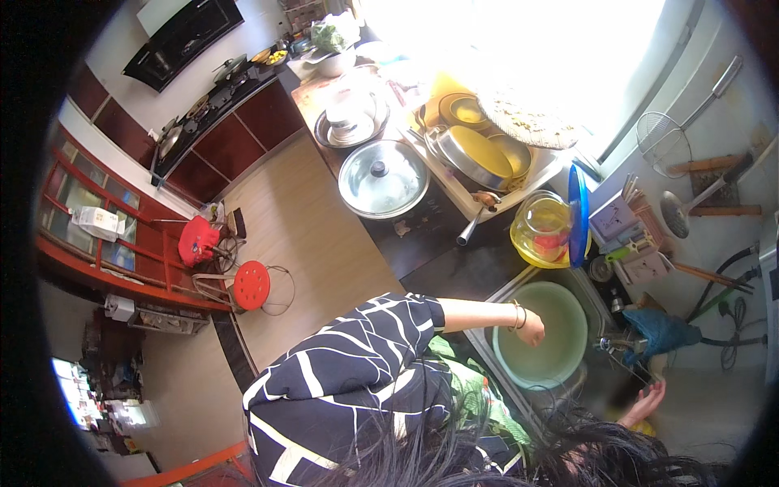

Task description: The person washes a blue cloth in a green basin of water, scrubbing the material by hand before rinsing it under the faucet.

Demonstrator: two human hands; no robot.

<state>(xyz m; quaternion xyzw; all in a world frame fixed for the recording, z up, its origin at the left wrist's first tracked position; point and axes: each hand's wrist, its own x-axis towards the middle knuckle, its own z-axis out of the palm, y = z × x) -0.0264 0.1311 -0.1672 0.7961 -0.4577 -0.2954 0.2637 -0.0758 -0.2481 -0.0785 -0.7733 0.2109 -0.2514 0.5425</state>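
Observation:
My left hand (530, 330), fingers curled and a bracelet at the wrist, hangs over a pale green basin (583, 304) of cloudy water. Its fingertips are hidden, so I cannot tell whether it holds anything. The basin stands in a metal sink (487, 341). My right hand (649, 402) is beyond the basin near the wall, fingers extended, with nothing visible in it. Hair hides much of that arm. Close to it are the faucet (608, 344) and a blue cloth (660, 332) draped by it. Something dark and blurred lies beside the right hand.
A glass-lidded pan (383, 182) sits on the counter. Beside it a dish tray (471, 210) holds metal pans and bowls. A yellow container (523, 246) with a blue lid (579, 216) stands near the sink. Utensil holders (642, 268) and a skimmer (663, 143) are along the wall.

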